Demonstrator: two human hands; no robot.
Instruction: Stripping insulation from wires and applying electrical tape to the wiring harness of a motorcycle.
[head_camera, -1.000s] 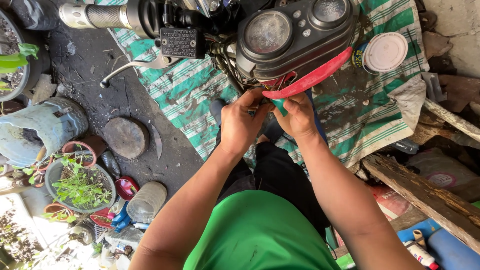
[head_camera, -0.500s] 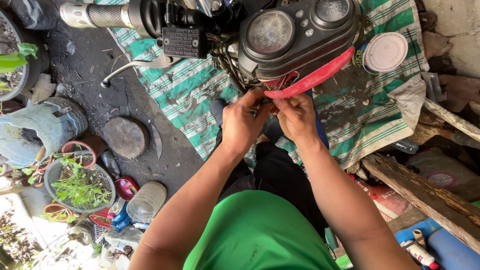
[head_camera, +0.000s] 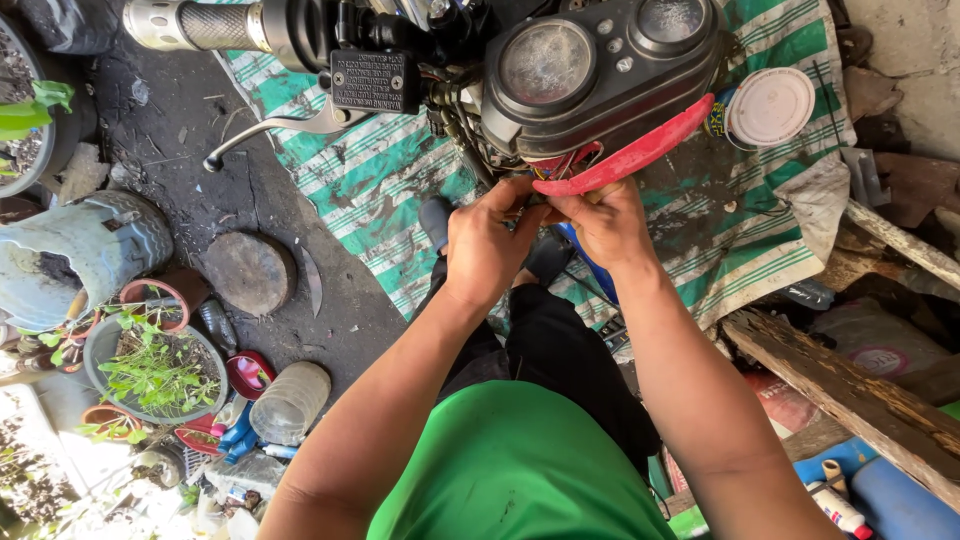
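**Under the gauge cluster, both hands close in on the red trim**

Beneath the black instrument cluster of the motorcycle, the curved red plastic trim hangs along the lower edge, its near tip meeting the person's fingers. The left hand and right hand are pressed close together there, fingertips pinching at the tip of the trim and whatever small part sits behind it; that part is hidden by the fingers. A second ago a sliver of green showed between the hands; now it is gone from sight and the hands sit slightly higher and tighter against the trim, which suggests the fiddly work at that joint is continuing rather than finished.

Further out, the handlebar grip and brake lever reach left. A green-and-white striped tarp covers the ground below, with a white round lid on it. Potted plants and a clear plastic jar stand on the dark floor to the left.
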